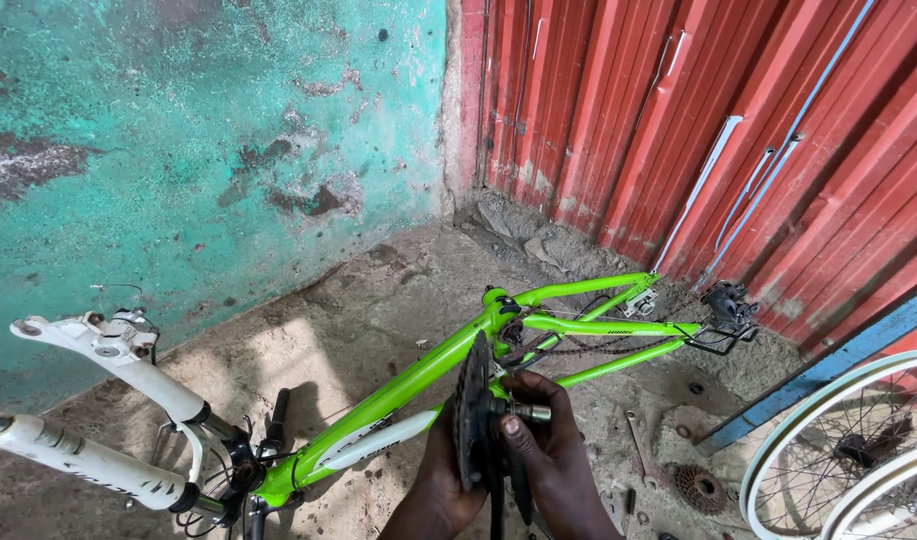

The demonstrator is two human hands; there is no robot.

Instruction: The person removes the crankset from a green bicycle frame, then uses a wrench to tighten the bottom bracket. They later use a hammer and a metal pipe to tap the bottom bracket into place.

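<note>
Head view, looking down. Biggest first: teal wall w/ peeling paint on the left, red corrugated metal sheeting on the right, rough concrete floor between.

Green bike frame lies upside down across the floor, no wheels on. White suspension fork sticks out lower left. Rear derailleur at the far end, chain slack along the stays. Two white-rimmed wheels lean at the right edge.

Crankset chainrings sit at the bottom bracket, near centre-bottom, on edge to the cam. Left hand is curled around the lower part of the rings, fingers closed on them. Right hand is wrapped over the crank area, thumb pressed near the silver axle stub; fingers closed, but exactly what they pinch is hidden behind the rings.

Small stuff on the floor: spanner, rusty cassette, a few loose bits nearby, too small to tell.

Risks, as I judge them: chainring teeth are right under bare fingers, so a slip or sudden turn could cut. Frame only rests on fork and floor, so hard pushing could roll it. Slack chain could snag. Loose bits could get kicked and lost in the grit.
</note>
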